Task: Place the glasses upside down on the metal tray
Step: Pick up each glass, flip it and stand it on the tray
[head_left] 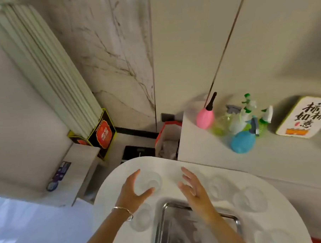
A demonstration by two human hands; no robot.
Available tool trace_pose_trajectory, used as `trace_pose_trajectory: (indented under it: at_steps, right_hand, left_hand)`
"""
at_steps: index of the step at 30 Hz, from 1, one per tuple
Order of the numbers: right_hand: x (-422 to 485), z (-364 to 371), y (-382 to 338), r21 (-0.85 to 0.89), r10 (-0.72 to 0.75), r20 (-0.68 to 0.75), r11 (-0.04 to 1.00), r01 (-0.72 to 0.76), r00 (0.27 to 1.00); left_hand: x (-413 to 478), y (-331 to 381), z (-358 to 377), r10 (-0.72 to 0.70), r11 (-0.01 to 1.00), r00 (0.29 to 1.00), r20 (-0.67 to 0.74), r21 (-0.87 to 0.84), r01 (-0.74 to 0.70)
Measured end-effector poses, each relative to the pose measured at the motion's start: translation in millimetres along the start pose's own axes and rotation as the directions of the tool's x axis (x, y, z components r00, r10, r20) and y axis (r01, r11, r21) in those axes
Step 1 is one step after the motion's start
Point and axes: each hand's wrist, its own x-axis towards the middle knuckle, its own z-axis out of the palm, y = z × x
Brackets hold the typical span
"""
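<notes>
Clear glasses (250,199) stand on the white table (176,163) around the metal tray (179,229), none on it. The left hand (135,193) spreads wide beside one glass (149,182) beyond the tray; the right hand (195,189) hovers open, empty, over the tray's far edge.

Far right of you, on the grey counter (212,148), a pink squeeze bulb (205,119) stands beside a cluster of spray bottles, the blue one (242,141) nearest. A lettered tin (303,118) lies further right. A black-and-red box (101,135) of white slats stands far left.
</notes>
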Motion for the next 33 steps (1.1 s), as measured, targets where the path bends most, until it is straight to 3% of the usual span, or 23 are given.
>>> trace_pose_trajectory:
  at_steps: [6,9,13,19,21,24,27,33]
  right_hand:
    - [38.7,25.6,88.0,0.042,0.141,0.128,0.988,-0.147,0.982]
    - [54.1,27.1,120.9,0.004,0.096,0.196,0.995,-0.099,0.976]
    - [67.4,32.9,143.6,-0.009,0.025,0.225,1.000,-0.024,0.974]
    - [67.0,36.0,133.6,0.038,-0.158,0.233,0.987,0.153,0.960]
    - [62.4,37.0,127.2,0.186,-0.220,0.230,0.966,0.179,0.948]
    - [42.6,36.0,113.4,0.449,-0.237,0.283,0.889,0.090,0.930]
    - [14.6,30.9,100.3,0.588,-0.263,0.309,0.808,0.033,0.914]
    - [-34.1,9.6,90.7,0.464,-0.303,0.174,0.864,0.194,0.937]
  left_hand:
    - [43.2,-28.1,37.4,0.162,0.925,0.972,0.170,0.317,-0.209]
    - [59.3,-35.4,44.4,0.238,0.817,0.954,0.181,0.494,-0.298]
    - [66.8,-39.9,41.1,0.343,0.760,0.932,0.120,0.548,-0.350]
    - [52.3,-30.1,20.7,0.586,0.770,0.809,-0.044,0.342,-0.539]
    - [40.7,-25.9,15.1,0.612,0.786,0.781,-0.126,0.210,-0.582]
    - [11.7,-22.2,17.9,0.572,0.801,0.795,-0.200,-0.073,-0.594]
    - [-21.1,-18.9,29.4,0.578,0.766,0.798,-0.170,-0.223,-0.603]
    - [-60.7,-25.7,48.9,0.621,0.725,0.776,-0.108,-0.296,-0.621]
